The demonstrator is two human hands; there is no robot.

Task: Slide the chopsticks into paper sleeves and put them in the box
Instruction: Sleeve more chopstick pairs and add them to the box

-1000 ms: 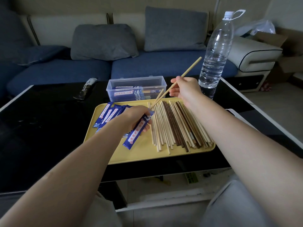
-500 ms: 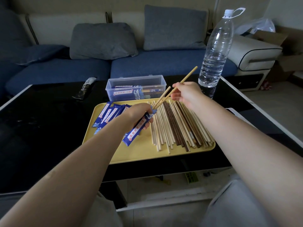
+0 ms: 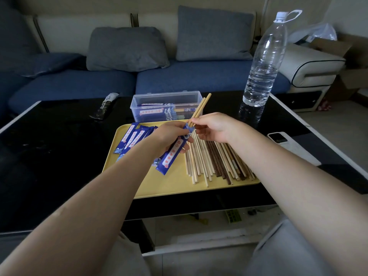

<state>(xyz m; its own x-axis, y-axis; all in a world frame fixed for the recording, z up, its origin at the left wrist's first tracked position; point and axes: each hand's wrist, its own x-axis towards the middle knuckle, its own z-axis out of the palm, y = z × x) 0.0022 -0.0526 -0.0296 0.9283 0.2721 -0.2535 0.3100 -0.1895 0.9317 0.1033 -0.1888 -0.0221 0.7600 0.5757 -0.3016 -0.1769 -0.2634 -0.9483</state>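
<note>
left hand (image 3: 171,134): centre of frame, above the tray; fingers curled round a blue paper sleeve (image 3: 172,154), gripping its upper part; sleeve slants down toward lower left
right hand (image 3: 214,128): just right of the left hand; thumb and fingertips pinch a pair of light chopsticks (image 3: 200,109) right at the sleeve mouth
held pair: lower ends inside the sleeve opening, upper ends stick out toward upper right, in front of the box
box (image 3: 167,105): clear plastic, lid off, upper centre on the table behind the tray; several sleeved pairs lie flat inside
tray (image 3: 171,184): yellow, centre of frame on the black table (image 3: 51,156)
loose chopsticks (image 3: 215,162): right half of tray, lying side by side, light ones with a few dark brown mixed in; partly under the right forearm
empty sleeves (image 3: 132,138): blue stack, left part of tray, partly hidden by the left arm
water bottle (image 3: 264,62): upper right, upright on the table, partly filled, capped
phone (image 3: 278,137): right edge of table, flat
dark wrapper (image 3: 105,105): upper left of table, cannot tell what it is
sofa (image 3: 179,76): across top of frame, blue with grey cushions
</note>
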